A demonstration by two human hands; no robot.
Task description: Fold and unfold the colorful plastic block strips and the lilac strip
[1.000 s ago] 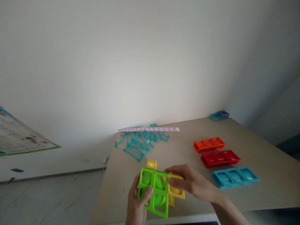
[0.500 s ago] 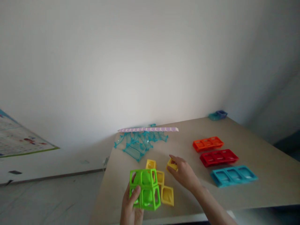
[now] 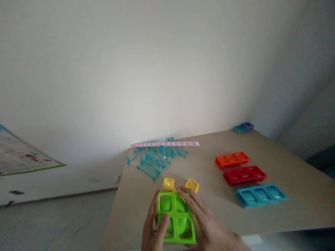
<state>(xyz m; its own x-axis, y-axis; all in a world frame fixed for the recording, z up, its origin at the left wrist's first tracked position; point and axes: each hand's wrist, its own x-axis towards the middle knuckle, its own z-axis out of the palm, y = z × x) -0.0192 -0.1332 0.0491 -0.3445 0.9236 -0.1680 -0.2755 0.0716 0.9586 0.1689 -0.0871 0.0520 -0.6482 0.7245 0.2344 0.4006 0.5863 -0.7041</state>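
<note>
1. Green block [image 3: 175, 213]: over the near part of the surface [image 3: 206, 167], four-cell face toward camera, rounded green forms inside. Cannot tell whether it touches the surface.
2. Left hand [image 3: 154, 233]: grasping the green block at its left side, thumb across the front.
3. Right hand [image 3: 209, 225]: fingers over the green block's upper right edge, touching. Thumb hidden, cannot tell if it grips.
4. Left yellow piece [image 3: 168, 184]: just beyond the green block. Right yellow piece [image 3: 192, 185]: beyond it, slightly right. More yellow shows behind the block, mostly covered.
5. Clear teal pieces [image 3: 149, 168]: loose pile, beyond and left of the green block; purple striped strip [image 3: 167, 144] along the pile's far side.
6. Right of the green block, near to far: blue tray [image 3: 261, 196], red tray [image 3: 245, 175], orange tray [image 3: 232, 160], three cells each.
7. Dark blue piece [image 3: 247, 126]: far right of the green block, at the surface's far corner.
</note>
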